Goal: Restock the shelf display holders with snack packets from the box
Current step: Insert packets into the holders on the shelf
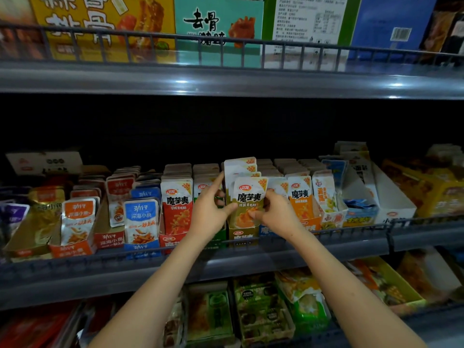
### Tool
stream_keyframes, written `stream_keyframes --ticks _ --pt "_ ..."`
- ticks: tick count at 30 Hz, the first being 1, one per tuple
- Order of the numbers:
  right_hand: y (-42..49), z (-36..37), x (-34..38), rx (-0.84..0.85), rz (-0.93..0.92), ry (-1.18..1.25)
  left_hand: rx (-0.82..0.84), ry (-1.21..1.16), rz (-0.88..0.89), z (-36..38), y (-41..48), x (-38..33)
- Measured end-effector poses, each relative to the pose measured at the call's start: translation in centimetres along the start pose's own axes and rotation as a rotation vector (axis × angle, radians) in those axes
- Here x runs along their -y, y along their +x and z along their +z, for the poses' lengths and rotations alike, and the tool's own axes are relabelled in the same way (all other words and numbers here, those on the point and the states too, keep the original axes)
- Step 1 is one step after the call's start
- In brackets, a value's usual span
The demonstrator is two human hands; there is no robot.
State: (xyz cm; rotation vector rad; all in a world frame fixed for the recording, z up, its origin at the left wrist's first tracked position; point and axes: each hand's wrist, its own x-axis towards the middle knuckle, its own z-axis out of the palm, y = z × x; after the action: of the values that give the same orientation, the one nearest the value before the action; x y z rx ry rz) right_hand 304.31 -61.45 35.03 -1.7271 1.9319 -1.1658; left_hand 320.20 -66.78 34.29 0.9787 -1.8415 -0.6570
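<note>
Both engaged: our left hand (209, 209) grips the yellow packets (248, 194) at their left edge, our right hand (275, 212) pinches their lower front.

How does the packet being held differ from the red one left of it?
The olive packet has a mustard-green lower half; the red packet has a red one. The olive packet is gripped by the left hand and right hand; the red packet stands untouched beside it. Both share white tops and the same bold black characters.
</note>
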Motion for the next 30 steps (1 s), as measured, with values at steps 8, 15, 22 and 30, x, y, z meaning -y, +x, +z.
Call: stream_keyframes --ticks 8,15,22,30 --pt "-0.1 0.0 -0.4 -0.060 0.031 0.032 0.113 0.176 -0.013 -0.2 1.0 -1.2" --pt "-0.4 -0.8 0.2 -0.020 0.031 0.016 0.175 0.209 -0.042 -1.1 1.4 -1.5" --pt "1.4 -2.5 1.7 -0.152 -0.176 0.077 0.223 0.181 0.110 -2.2 2.9 -2.6" --pt "2.9 -2.9 1.3 -0.060 -0.153 0.115 0.231 0.290 0.226 -2.0 3.9 -2.6"
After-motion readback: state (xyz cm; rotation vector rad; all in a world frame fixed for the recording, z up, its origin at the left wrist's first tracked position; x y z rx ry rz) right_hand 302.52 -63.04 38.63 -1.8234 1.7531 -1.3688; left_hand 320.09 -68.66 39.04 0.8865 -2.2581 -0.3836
